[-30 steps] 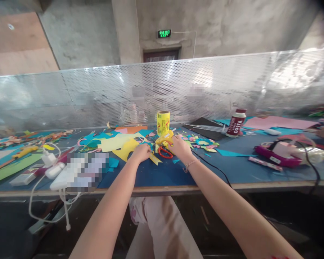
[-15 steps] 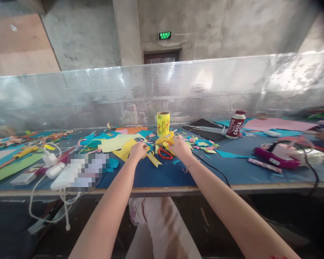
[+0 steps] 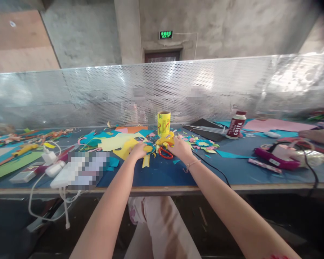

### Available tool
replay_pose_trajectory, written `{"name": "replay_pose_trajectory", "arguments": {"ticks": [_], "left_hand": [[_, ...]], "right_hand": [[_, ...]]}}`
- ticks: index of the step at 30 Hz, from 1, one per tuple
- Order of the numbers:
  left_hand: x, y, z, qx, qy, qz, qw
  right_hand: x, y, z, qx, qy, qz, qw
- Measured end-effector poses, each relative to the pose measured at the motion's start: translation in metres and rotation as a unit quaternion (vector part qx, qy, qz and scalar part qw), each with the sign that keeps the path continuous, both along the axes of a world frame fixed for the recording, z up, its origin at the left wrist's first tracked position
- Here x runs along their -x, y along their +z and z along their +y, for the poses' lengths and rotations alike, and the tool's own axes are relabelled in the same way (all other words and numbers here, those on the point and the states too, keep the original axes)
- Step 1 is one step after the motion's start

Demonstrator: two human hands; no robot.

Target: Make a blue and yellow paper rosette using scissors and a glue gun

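Sits at a blue desk (image 3: 156,176) strewn with paper scraps. Has at far left a green paper strip (image 3: 8,169) and a white charger (image 3: 49,158), cable trailing over the desk edge. Pinches a yellow paper cut-out (image 3: 146,158) in the left hand (image 3: 138,150), fingers closed together on it, near the desk's middle beside loose yellow sheets (image 3: 116,143). Grips a yellow glue gun (image 3: 166,138) in the right hand (image 3: 181,148), fingers clamped round it, nozzle toward the cut-out, just above red-handled scissors (image 3: 165,153) on the desk. Faces an upright yellow roll (image 3: 163,123) just behind the gun. Further right: a teal paper flower (image 3: 203,142), an upright Costa bottle (image 3: 235,124), a magenta device (image 3: 275,158), then another person's hand (image 3: 315,136) at the desk's far right.
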State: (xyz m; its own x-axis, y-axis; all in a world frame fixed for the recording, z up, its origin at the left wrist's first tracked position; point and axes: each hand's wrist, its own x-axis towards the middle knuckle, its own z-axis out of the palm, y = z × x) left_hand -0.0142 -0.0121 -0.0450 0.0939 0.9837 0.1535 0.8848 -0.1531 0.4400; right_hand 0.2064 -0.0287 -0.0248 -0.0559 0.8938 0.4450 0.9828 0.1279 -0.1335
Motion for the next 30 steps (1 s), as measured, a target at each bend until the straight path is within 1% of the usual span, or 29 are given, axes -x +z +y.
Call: {"name": "replay_pose_trajectory", "arguments": {"ticks": [3,5,8,12,16,23,30], "left_hand": [[-0.001,0.006,-0.005,-0.032,0.036,0.016,0.999],[-0.001,0.01,-0.007,-0.056,0.033,0.007,0.998],[-0.001,0.013,-0.007,-0.036,0.003,-0.015,0.999],[0.001,0.009,-0.003,-0.03,-0.032,-0.033,0.999],[0.002,0.007,-0.001,-0.022,-0.038,-0.033,0.998],[0.002,0.011,-0.003,-0.029,-0.053,-0.011,0.998],[0.003,0.007,-0.002,-0.03,-0.06,-0.007,0.998]], "right_hand": [[0.0,0.0,-0.001,0.008,0.025,-0.006,1.0],[0.0,0.001,-0.002,0.015,0.036,-0.013,0.999],[0.001,0.001,-0.003,0.024,0.043,-0.024,0.998],[0.003,0.001,-0.004,0.022,0.053,-0.035,0.998],[0.007,-0.001,-0.006,0.022,0.069,-0.046,0.996],[0.008,0.0,-0.007,0.034,0.057,-0.043,0.997],[0.009,0.003,-0.009,0.026,0.049,-0.051,0.997]]}}
